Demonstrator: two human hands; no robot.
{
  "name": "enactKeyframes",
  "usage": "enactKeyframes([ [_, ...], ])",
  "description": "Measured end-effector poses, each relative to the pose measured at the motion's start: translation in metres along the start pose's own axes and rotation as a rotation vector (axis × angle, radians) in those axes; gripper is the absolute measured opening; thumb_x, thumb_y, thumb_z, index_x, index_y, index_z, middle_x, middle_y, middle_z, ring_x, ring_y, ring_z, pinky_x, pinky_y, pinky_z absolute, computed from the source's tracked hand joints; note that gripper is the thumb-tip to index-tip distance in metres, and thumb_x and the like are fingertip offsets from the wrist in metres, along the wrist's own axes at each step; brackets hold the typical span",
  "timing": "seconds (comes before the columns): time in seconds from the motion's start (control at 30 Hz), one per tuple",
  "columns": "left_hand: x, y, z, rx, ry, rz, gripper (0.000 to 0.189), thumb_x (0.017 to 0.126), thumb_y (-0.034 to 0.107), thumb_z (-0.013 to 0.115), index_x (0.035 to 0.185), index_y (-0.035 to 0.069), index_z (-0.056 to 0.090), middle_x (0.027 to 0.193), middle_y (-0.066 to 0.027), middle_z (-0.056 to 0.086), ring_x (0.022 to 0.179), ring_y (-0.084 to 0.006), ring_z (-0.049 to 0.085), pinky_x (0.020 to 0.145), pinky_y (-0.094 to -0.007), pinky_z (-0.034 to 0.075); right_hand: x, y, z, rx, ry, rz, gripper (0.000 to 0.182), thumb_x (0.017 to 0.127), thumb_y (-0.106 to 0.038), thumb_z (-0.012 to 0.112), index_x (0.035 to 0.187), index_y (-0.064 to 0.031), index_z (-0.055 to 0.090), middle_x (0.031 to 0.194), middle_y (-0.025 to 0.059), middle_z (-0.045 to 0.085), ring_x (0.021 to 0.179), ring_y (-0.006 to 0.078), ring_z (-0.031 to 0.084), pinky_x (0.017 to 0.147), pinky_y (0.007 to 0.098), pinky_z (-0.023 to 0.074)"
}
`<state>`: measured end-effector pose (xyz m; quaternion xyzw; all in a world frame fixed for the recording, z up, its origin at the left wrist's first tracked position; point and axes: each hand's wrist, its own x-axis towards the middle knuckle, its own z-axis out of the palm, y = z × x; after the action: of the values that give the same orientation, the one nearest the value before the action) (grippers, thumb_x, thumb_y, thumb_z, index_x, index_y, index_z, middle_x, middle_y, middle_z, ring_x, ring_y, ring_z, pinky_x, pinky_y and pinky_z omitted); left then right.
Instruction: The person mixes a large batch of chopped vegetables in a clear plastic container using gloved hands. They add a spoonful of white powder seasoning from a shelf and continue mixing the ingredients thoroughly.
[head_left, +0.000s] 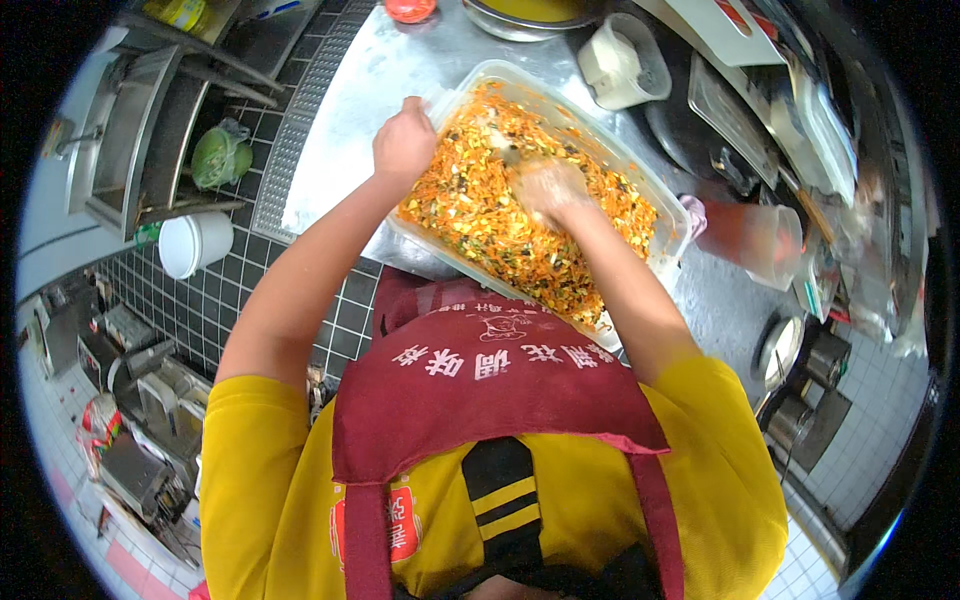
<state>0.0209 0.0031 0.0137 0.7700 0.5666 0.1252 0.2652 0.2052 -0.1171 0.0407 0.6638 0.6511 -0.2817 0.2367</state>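
A large translucent plastic tub (673, 201) sits at an angle on the steel worktable in front of me. It holds a chopped mixture (480, 195) of orange shreds, yellow bits, dark pieces and green flecks. At the tub's left side, my left hand (405, 142) is closed on the rim. My right hand (551, 187) is down in the mixture, blurred, with its fingers partly buried. Whether those fingers are closed around any of the food cannot be made out. A pale patch (499, 139) shows in the mixture just beyond them.
Beyond the tub stand a steel bowl of yellow contents (525, 26), a red item (410, 9) and a clear container with white contents (624, 64). To the right are a reddish plastic jug (750, 240) and a pan (781, 349). A white bucket (195, 244) is at left.
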Motion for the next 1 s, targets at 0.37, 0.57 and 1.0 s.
enactKeyframes([
  [0.37,0.003,0.001,0.001,-0.008,-0.052,0.011,0.030,0.097,0.021,0.040,0.116,0.004,0.055,0.088,-0.0249,0.068,0.086,-0.0419,0.065,0.079,-0.0503,0.050,-0.036,0.147,0.181,1.473,0.718,0.952,0.066,0.091,-0.056,0.054,0.137,-0.0083,0.051,0.132,0.0145,0.057,0.119,0.0309,0.053,0.100,0.0357,0.0409],
  [0.57,0.000,0.000,0.003,0.008,-0.030,0.015,0.029,0.096,0.021,0.041,0.115,0.004,0.055,0.087,-0.0245,0.068,0.085,-0.0422,0.065,0.079,-0.0499,0.050,-0.018,0.109,0.069,1.041,0.208,0.697,0.078,0.089,-0.065,0.045,0.143,-0.0098,0.043,0.149,0.0160,0.038,0.136,0.0329,0.039,0.111,0.0419,0.0301],
  [1.0,0.003,0.006,-0.001,0.008,-0.038,0.026,0.029,0.098,0.023,0.039,0.113,0.006,0.058,0.086,-0.0239,0.068,0.083,-0.0432,0.064,0.077,-0.0506,0.049,0.057,-0.004,-0.037,0.328,0.034,0.082,0.054,0.096,-0.051,0.037,0.121,-0.0126,0.065,0.129,0.0161,0.059,0.118,0.0301,0.058,0.098,0.0409,0.0458],
])
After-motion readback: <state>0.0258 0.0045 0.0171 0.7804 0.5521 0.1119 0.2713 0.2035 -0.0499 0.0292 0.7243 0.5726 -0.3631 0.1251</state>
